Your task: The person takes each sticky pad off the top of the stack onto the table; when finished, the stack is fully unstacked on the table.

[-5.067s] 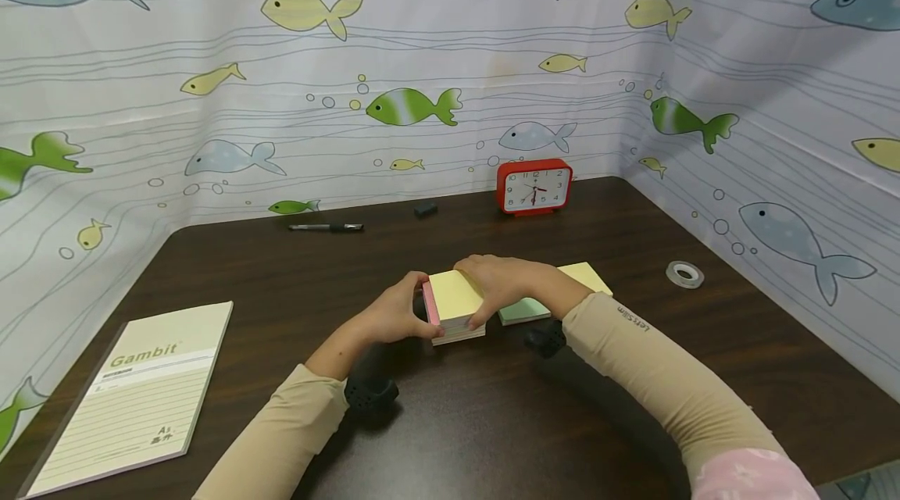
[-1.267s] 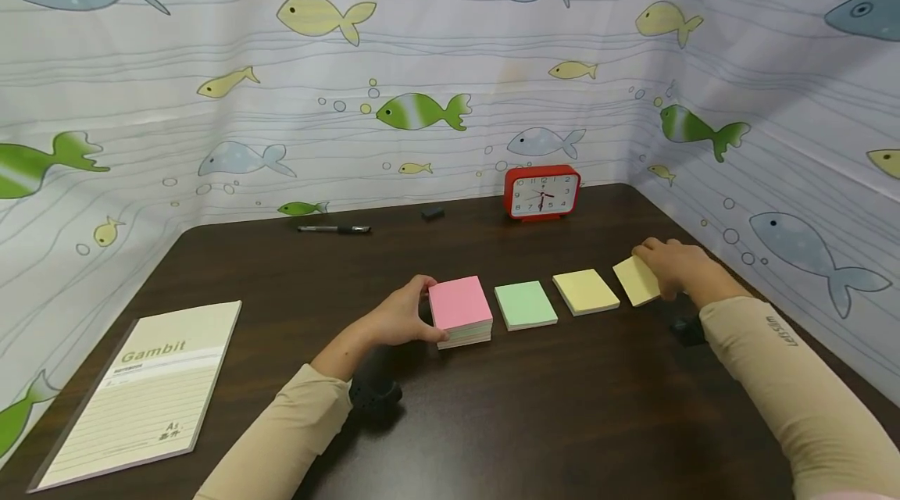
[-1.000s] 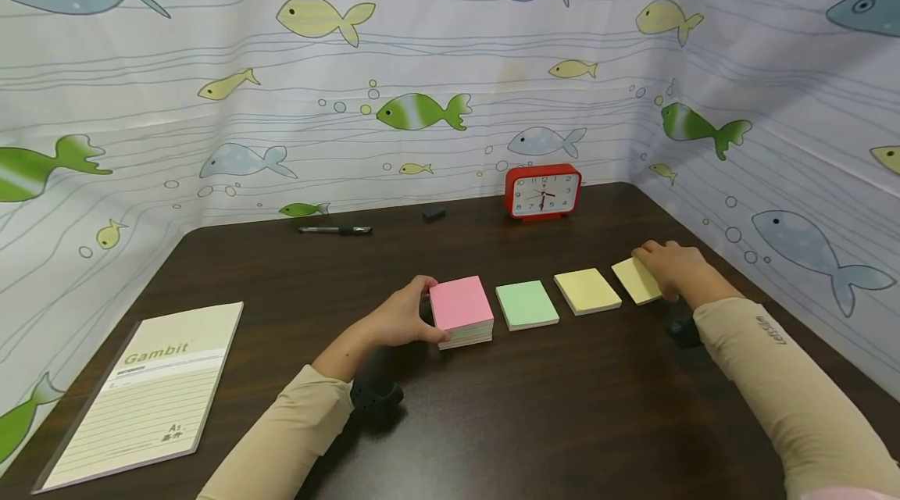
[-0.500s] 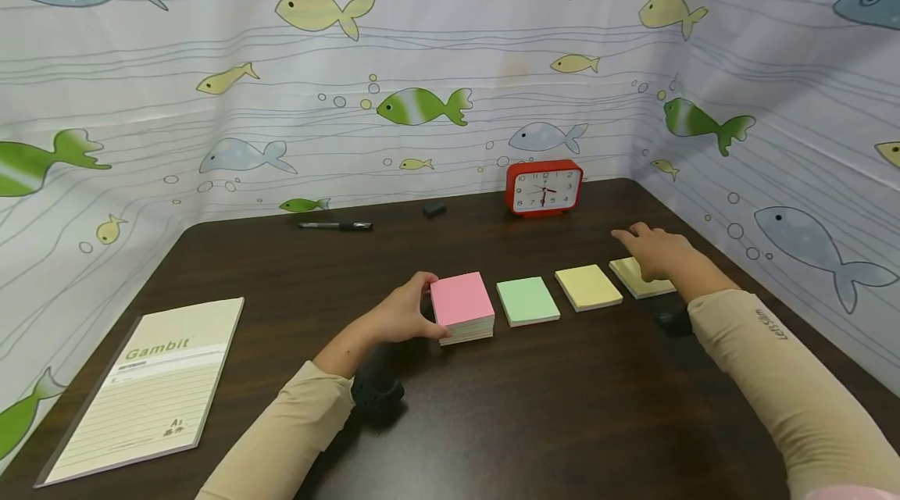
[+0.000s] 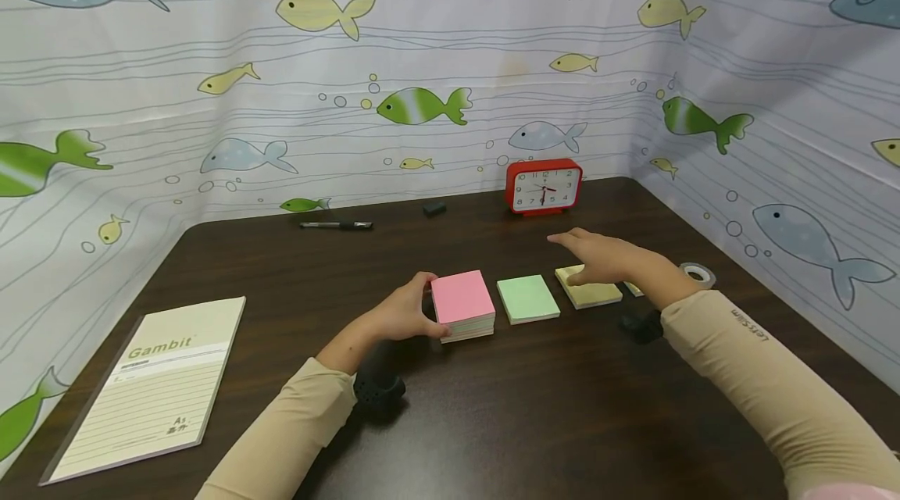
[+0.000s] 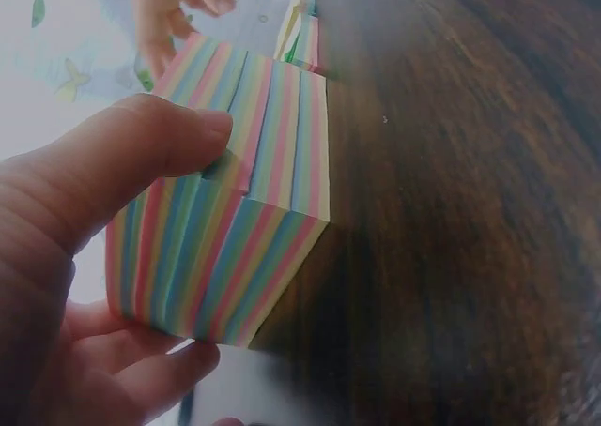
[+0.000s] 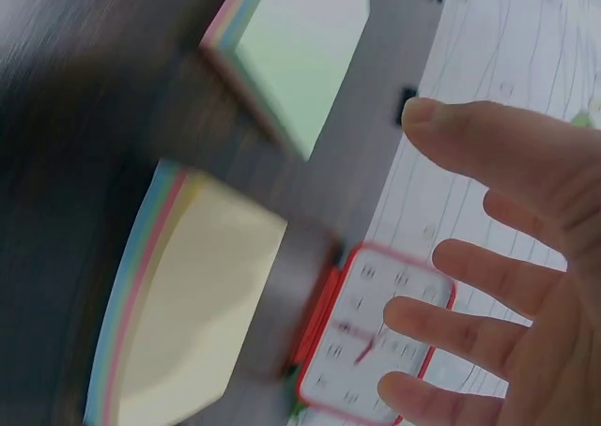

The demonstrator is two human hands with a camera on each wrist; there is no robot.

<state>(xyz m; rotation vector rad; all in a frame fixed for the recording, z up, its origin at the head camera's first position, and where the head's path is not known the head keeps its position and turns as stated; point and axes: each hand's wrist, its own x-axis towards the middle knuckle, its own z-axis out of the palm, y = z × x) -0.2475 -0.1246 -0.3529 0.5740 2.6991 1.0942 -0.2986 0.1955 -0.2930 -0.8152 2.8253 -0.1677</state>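
Note:
My left hand [image 5: 402, 316] grips the near left side of a stack of sticky note pads [image 5: 462, 297], thumb at the front and fingers behind. The top pad is pink; in the left wrist view the stack's sides [image 6: 277, 144] show pink, yellow, green and blue stripes. To its right, a green sticky note pad [image 5: 527, 299] and a yellow sticky note pad [image 5: 596, 295] lie in a row. Over the yellow pad hovers my right hand [image 5: 608, 258], fingers spread and holding nothing. Another yellow pad [image 5: 633, 289] is mostly hidden behind that hand.
A roll of tape [image 5: 707, 281] lies at the right, beyond my right wrist. At the back stand a red clock [image 5: 544, 187], a small black block [image 5: 434, 208] and a pen [image 5: 336, 226]. A notebook [image 5: 151, 391] lies at the left.
The stack's yellow top has given way to pink, and separate pads now lie in a row. My right hand let go of the rightmost yellow pad and moved left. My left hand stayed.

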